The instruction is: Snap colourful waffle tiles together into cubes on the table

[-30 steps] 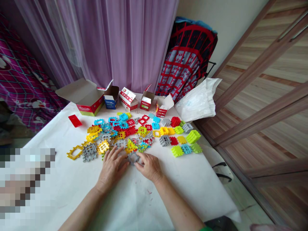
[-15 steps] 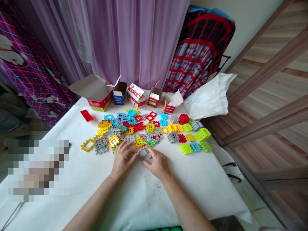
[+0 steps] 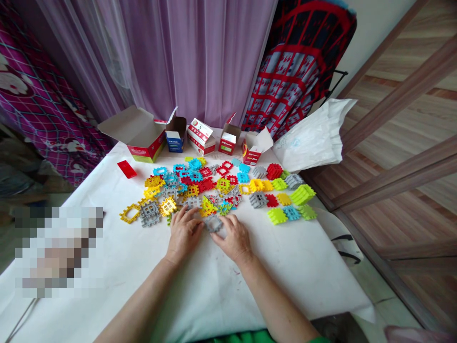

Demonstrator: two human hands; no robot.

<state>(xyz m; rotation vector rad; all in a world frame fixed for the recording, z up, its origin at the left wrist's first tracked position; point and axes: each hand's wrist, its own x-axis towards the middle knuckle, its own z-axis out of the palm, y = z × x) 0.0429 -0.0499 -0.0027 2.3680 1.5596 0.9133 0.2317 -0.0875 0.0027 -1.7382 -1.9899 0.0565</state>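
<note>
Near the front of the white paper-covered tabletop [image 3: 285, 257], a grey plastic lattice tile [image 3: 214, 224] lies under the curled fingers [image 3: 224, 232] of the right hand [image 3: 233, 239], while the left hand [image 3: 184, 233] sits just beside it, its fingers [image 3: 186, 215] half open and holding nothing. Beyond them spreads a heap of multicoloured plastic tiles [image 3: 200, 186], backed by open red-and-white cardboard boxes [image 3: 143, 136] and a crumpled white plastic bag [image 3: 310, 136].

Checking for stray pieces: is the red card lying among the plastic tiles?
No, the red card lies alone on the white sheet, left of the tiles.
</note>
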